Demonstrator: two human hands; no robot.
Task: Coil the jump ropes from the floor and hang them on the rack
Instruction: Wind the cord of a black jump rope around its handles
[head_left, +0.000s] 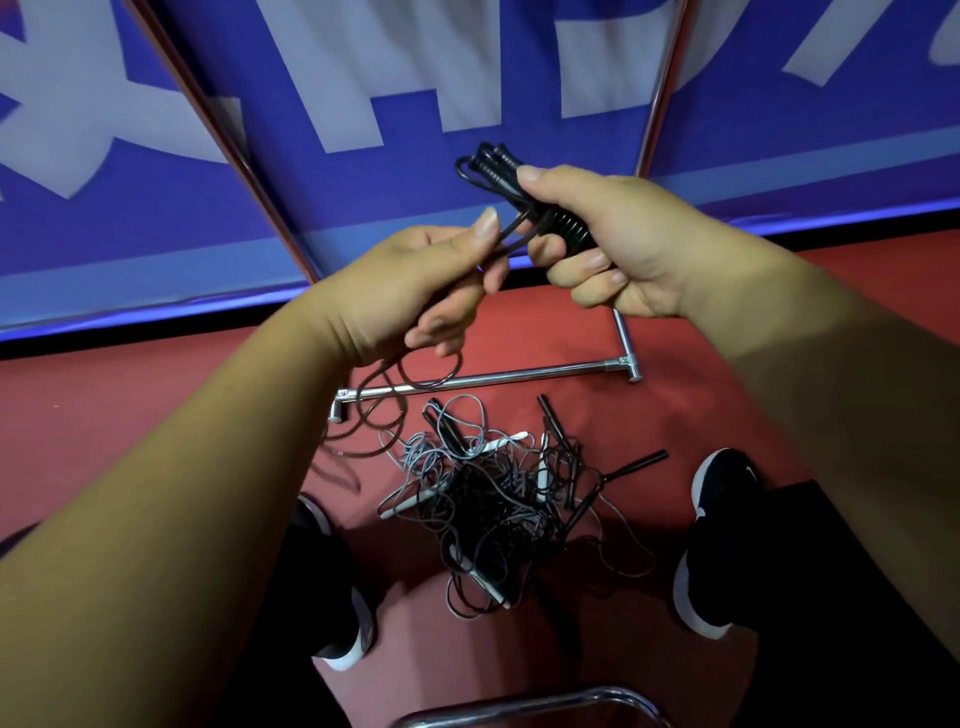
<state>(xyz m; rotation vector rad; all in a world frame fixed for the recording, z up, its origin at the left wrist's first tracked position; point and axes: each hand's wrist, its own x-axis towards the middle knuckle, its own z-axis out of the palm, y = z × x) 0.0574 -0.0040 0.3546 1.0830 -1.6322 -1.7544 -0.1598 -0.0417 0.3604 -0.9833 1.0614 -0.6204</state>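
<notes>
One wide-angle camera rides on my head, facing forward and steeply down. My left hand (410, 291) and right hand (608, 244), sharing a jump rope (491, 163), sit close to the lens at mid-frame. Under my hands, farther off, lies the red floor (545, 338) by my shoes (722, 483); beyond my hands rises a blue banner (389, 182).

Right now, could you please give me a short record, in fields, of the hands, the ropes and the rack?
right hand: grips two black handles held together
left hand: pinches the black cord, which hangs towards the floor
rope pile: tangled black and grey ropes on the red floor, between the shoes
rack: metal base bar on the floor beyond the pile
task state: one rope in hand, the pile not yet coiled
</notes>
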